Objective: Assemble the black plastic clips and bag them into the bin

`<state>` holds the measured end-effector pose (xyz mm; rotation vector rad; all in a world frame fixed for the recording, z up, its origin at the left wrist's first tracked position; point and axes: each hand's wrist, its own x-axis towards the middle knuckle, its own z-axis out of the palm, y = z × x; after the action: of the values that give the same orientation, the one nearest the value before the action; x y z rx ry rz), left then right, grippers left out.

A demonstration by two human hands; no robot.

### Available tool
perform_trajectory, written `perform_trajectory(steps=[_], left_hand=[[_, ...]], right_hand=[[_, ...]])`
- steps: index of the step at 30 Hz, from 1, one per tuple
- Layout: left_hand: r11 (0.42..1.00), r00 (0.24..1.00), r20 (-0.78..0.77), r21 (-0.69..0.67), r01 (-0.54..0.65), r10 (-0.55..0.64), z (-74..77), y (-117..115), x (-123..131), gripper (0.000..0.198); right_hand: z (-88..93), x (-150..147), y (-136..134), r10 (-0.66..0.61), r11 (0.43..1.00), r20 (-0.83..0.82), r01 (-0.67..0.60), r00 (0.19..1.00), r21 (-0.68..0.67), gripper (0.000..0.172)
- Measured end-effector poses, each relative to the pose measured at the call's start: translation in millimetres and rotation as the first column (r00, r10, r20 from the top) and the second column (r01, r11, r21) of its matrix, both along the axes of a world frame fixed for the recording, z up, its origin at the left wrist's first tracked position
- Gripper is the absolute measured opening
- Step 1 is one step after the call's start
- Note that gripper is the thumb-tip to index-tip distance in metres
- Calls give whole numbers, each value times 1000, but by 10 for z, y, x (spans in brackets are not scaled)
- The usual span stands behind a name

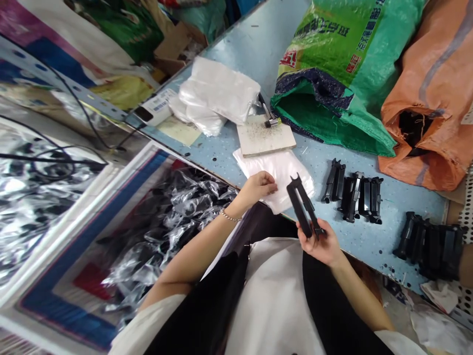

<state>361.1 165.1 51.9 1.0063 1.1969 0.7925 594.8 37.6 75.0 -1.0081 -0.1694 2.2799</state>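
Observation:
My right hand [320, 241] grips a long black plastic part [301, 207] by its lower end, with two parallel bars and small prongs at the top. My left hand [258, 188] is closed, its fingers curled and pressed together above the edge of a stack of clear plastic bags [295, 172]. Whether a bag's edge is pinched between those fingertips cannot be made out. A worn pale board [266, 140] lies on the far part of that stack. Similar black parts [354, 195] stand in a row to the right, with another group [428, 244] farther right.
On the blue speckled table [247, 49] lie more plastic bags [221, 91], a pen [264, 106] and a white box [157, 106]. An open green sack [332, 108] and an orange sack [432, 108] stand at the back right. Bagged items [173, 212] fill a container below left.

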Motion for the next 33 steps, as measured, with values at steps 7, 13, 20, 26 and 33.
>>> perform_trajectory(steps=[7,13,20,26,33], left_hand=[[879,926,-369,465,109,80,51,-71,-99,5],[602,753,-641,663,446,147,111,-229,-55,46],[349,813,-543,735,582,-212,286,-808,195,68],[455,841,-523,721,522,-136,484,-940,-6,43],[862,632,-771,371,346,78,456,-1198,-1681,25]], right_hand=[[-139,-14,-6,1,994,-73,-9,997,-110,52],[-133,-145,172,54,995,-266,-75,962,-71,55],[-86,-297,381,-95,948,277,2,956,319,39],[309,-249,237,199,652,563,-537,802,535,49],[541,402,574,-312,569,936,-758,162,321,48]])
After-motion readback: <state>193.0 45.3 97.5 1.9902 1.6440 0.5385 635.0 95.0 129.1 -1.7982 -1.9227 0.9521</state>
